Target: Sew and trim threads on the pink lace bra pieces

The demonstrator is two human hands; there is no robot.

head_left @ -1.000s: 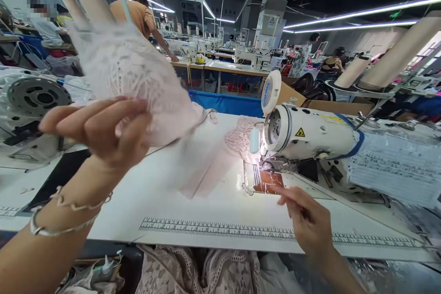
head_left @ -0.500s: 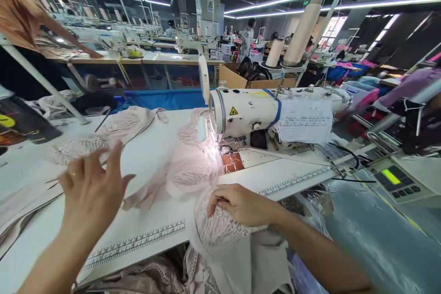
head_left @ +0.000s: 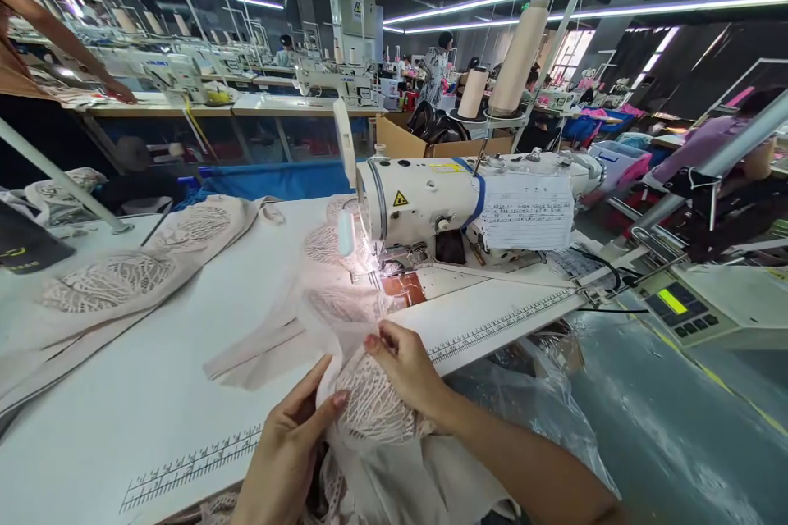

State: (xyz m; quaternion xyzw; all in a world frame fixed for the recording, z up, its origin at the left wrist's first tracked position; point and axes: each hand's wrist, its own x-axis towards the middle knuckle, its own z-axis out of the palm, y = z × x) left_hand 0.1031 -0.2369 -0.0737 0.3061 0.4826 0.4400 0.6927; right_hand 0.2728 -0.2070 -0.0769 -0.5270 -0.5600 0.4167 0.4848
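Note:
Both my hands hold a pale pink lace piece [head_left: 369,410] at the near edge of the white sewing table [head_left: 185,394]. My left hand [head_left: 289,443] pinches its left side with thumb and fingers. My right hand [head_left: 403,369] grips its upper edge. The fabric hangs over the table edge toward my lap. A white sewing machine [head_left: 443,197] stands just beyond, its lamp lighting the needle area [head_left: 382,271]. More pink fabric [head_left: 308,320] lies flat between the lace piece and the needle.
A heap of finished lace pieces [head_left: 123,271] lies at the table's left. A paper sheet [head_left: 523,217] is taped on the machine. A control panel [head_left: 677,308] and clear plastic sheeting [head_left: 616,410] are at the right. Other workers and machines fill the back.
My left hand dropped the lace piece it held up onto the left heap, then came down beside my right hand. Both now grip a new lace piece at the table edge.

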